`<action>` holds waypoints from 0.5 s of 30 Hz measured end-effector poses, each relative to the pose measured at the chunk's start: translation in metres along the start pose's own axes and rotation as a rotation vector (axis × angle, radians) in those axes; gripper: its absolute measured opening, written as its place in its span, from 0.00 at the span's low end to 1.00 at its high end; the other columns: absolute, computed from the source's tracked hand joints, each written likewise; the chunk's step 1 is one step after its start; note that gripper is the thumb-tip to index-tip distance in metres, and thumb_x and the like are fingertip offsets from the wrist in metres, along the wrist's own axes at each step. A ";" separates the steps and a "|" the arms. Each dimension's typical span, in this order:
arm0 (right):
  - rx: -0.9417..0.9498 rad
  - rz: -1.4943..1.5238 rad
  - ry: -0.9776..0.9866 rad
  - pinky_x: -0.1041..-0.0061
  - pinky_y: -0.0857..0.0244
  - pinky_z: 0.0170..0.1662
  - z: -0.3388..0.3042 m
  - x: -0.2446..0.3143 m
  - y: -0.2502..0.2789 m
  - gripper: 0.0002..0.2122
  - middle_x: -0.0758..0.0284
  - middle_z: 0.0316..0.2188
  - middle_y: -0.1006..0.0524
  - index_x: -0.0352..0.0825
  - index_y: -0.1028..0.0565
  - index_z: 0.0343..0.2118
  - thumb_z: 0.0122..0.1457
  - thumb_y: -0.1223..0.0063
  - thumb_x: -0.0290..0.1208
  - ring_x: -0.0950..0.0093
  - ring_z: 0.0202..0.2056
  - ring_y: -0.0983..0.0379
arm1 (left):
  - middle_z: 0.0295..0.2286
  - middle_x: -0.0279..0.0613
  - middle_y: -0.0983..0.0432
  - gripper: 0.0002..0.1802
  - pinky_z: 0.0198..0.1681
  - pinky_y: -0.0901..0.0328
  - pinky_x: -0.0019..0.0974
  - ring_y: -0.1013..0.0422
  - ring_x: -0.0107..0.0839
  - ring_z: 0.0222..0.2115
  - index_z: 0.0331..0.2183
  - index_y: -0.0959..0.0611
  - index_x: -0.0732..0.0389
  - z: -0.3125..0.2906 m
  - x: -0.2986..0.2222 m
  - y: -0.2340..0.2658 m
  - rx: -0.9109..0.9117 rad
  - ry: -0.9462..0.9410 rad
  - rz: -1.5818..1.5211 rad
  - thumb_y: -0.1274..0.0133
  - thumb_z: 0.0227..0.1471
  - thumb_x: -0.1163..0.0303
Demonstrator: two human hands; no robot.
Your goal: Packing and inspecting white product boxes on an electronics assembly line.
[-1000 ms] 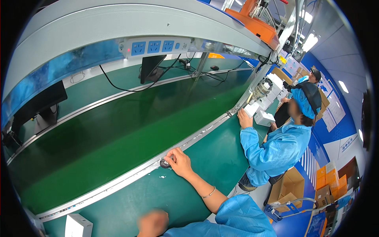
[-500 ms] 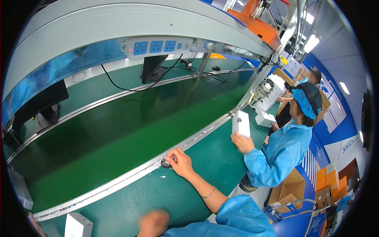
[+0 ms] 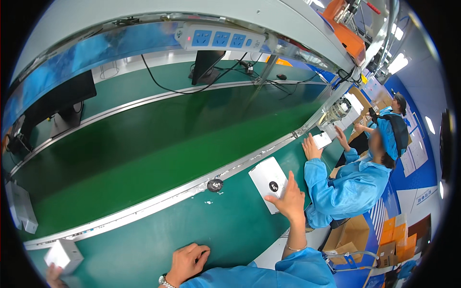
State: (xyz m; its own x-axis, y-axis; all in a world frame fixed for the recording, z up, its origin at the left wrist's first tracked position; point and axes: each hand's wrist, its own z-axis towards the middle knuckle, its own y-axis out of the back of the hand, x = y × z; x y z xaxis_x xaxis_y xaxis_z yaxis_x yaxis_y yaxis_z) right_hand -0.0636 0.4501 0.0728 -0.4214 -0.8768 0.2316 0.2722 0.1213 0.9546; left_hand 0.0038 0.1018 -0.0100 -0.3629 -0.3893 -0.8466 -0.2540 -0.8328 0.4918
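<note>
A flat white box (image 3: 263,181) with a round black sticker (image 3: 273,186) lies on the green bench in front of me to the right. My right hand (image 3: 290,200) is over its near right edge, fingers spread and the thumb over the lid just below the sticker. Whether the fingertips press on it I cannot tell. My left hand (image 3: 188,261), with a watch at the wrist, rests on the near bench edge, fingers loosely curled and nothing seen in them. A small stack of round black stickers (image 3: 214,185) sits by the metal rail.
A green conveyor belt (image 3: 158,144) runs beyond the rail (image 3: 187,197). On the right a co-worker (image 3: 353,187) handles a white box (image 3: 321,140). Another person's hand (image 3: 54,276) touches a white box (image 3: 65,255) at lower left. A power strip (image 3: 221,38) hangs above.
My right hand has left the sticker stack and moved right to the white box. That box, probably the one the co-worker held up, now lies on the bench. The view has shifted.
</note>
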 end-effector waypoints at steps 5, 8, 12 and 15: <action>0.075 0.112 0.147 0.57 0.38 0.55 -0.007 -0.003 -0.004 0.47 0.56 0.49 0.27 0.34 0.35 0.63 0.38 0.21 0.43 0.56 0.53 0.30 | 0.19 0.32 0.31 0.15 0.22 0.38 0.31 0.34 0.26 0.18 0.40 0.14 0.55 -0.008 0.006 0.011 -0.060 0.127 -0.095 0.31 0.47 0.71; 0.117 0.212 0.412 0.58 0.37 0.53 -0.025 0.025 0.006 0.47 0.57 0.46 0.26 0.36 0.33 0.62 0.36 0.21 0.42 0.55 0.49 0.29 | 0.22 0.32 0.34 0.29 0.27 0.38 0.33 0.36 0.27 0.23 0.47 0.18 0.58 -0.007 0.007 0.039 -0.173 0.184 -0.024 0.27 0.42 0.68; 0.360 0.345 0.765 0.57 0.39 0.55 -0.056 0.096 0.009 0.47 0.58 0.47 0.26 0.37 0.32 0.62 0.35 0.21 0.42 0.55 0.50 0.30 | 0.32 0.38 0.35 0.51 0.29 0.35 0.33 0.37 0.30 0.26 0.59 0.26 0.57 -0.010 0.011 0.084 -0.273 0.223 0.076 0.21 0.32 0.60; 0.507 0.404 0.974 0.56 0.44 0.60 -0.076 0.134 -0.011 0.47 0.59 0.49 0.27 0.37 0.33 0.63 0.37 0.21 0.42 0.56 0.53 0.32 | 0.40 0.40 0.38 0.73 0.33 0.34 0.35 0.37 0.33 0.30 0.68 0.38 0.55 -0.023 0.020 0.098 -0.221 0.305 0.045 0.17 0.22 0.54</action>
State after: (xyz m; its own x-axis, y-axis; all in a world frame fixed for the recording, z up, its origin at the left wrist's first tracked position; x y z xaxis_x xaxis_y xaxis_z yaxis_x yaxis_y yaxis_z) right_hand -0.0576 0.2958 0.0795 0.5182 -0.6911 0.5038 -0.2348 0.4515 0.8608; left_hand -0.0075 0.0033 0.0168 -0.0770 -0.4992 -0.8630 -0.0326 -0.8639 0.5026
